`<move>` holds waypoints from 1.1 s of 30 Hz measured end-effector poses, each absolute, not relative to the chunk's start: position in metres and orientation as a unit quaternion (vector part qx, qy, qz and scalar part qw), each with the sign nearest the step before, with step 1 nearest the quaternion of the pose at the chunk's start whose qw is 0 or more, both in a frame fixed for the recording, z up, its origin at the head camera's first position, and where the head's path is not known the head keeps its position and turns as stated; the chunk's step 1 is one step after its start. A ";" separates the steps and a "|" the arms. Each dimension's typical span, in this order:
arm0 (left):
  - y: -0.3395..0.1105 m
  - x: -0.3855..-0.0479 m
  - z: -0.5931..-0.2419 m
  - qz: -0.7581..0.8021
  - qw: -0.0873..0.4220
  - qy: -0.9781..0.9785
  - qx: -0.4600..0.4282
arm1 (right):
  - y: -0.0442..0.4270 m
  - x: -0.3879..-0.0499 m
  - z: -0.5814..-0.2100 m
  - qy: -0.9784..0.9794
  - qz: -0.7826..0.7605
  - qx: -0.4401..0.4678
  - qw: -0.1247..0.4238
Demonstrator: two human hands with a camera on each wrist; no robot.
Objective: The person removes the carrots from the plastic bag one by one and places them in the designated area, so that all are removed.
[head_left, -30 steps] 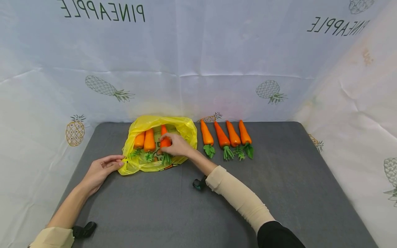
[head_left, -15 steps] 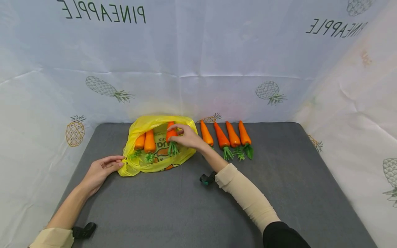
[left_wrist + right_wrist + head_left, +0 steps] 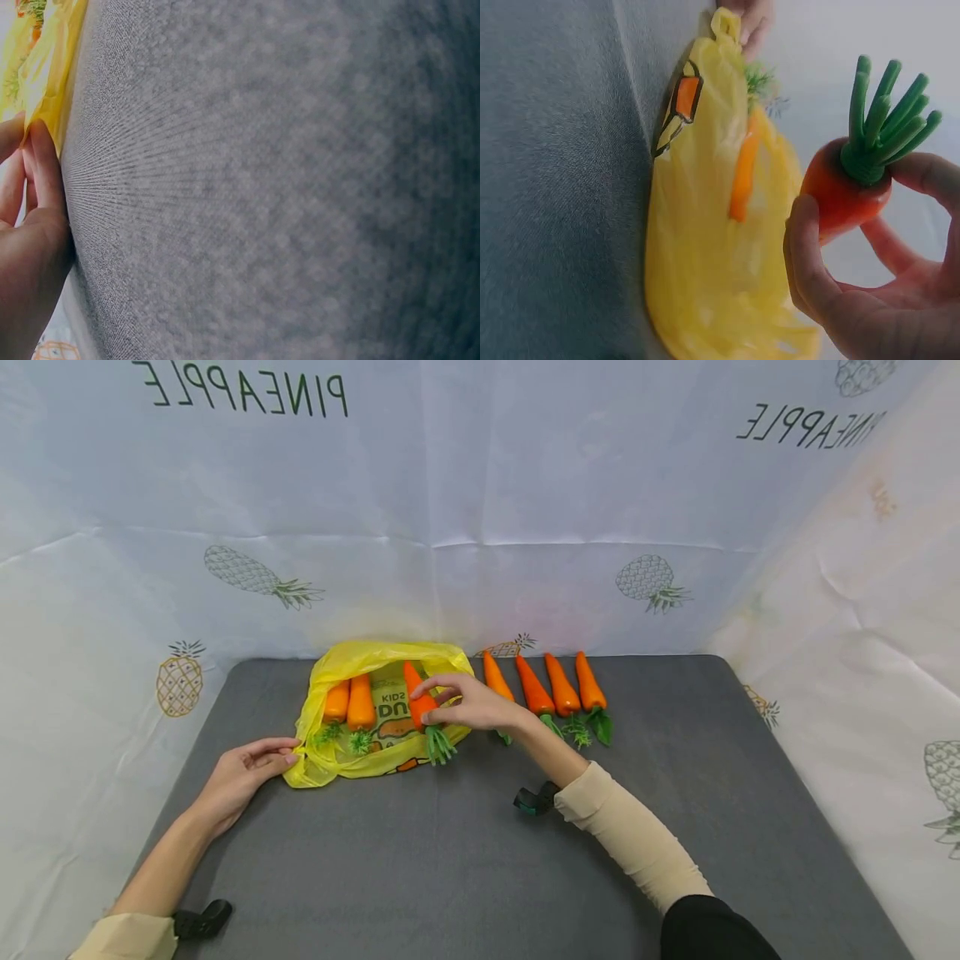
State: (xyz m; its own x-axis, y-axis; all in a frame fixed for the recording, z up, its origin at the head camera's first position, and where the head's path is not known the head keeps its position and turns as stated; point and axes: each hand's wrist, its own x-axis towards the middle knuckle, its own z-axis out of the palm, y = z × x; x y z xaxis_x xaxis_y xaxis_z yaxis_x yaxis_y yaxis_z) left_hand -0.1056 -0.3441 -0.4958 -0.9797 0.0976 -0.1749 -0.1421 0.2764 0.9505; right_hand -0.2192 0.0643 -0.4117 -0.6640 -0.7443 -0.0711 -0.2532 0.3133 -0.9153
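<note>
A yellow plastic bag (image 3: 390, 651) lies on its side with its mouth toward me, and two orange carrots (image 3: 362, 703) rest inside at its left. My left hand (image 3: 238, 777) pinches the bag's left corner between thumb and fingertips; the left wrist view shows the same pinch on the yellow film (image 3: 52, 82). At the bag's mouth, my right hand (image 3: 472, 703) holds a red-orange carrot (image 3: 417, 693) with thick green stems, its tip pointing back into the bag. In the right wrist view, fingers and thumb grip that carrot (image 3: 840, 196) near its stem end, above the bag.
Several more carrots (image 3: 561, 687) stand in a row on the grey table (image 3: 420, 860), right of the bag, leaves toward me. My right forearm partly covers the leftmost ones. White cloth (image 3: 525, 477) printed with pineapples hangs behind and at the sides.
My right hand has moved rightward and toward me with the red-orange carrot, from inside the bag to its mouth. My left hand stays on the bag's corner.
</note>
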 end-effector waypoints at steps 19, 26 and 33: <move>-0.345 -0.106 -0.495 0.609 0.095 0.788 -0.013 | 0.195 -0.194 -0.358 0.819 -0.472 -0.291 0.146; -0.345 -0.106 -0.497 0.613 0.094 0.784 -0.011 | 0.251 -0.202 -0.365 0.855 -0.448 -0.224 0.131; -0.345 -0.106 -0.497 0.608 0.101 0.787 -0.018 | 0.288 -0.210 -0.382 0.878 -0.427 -0.180 0.120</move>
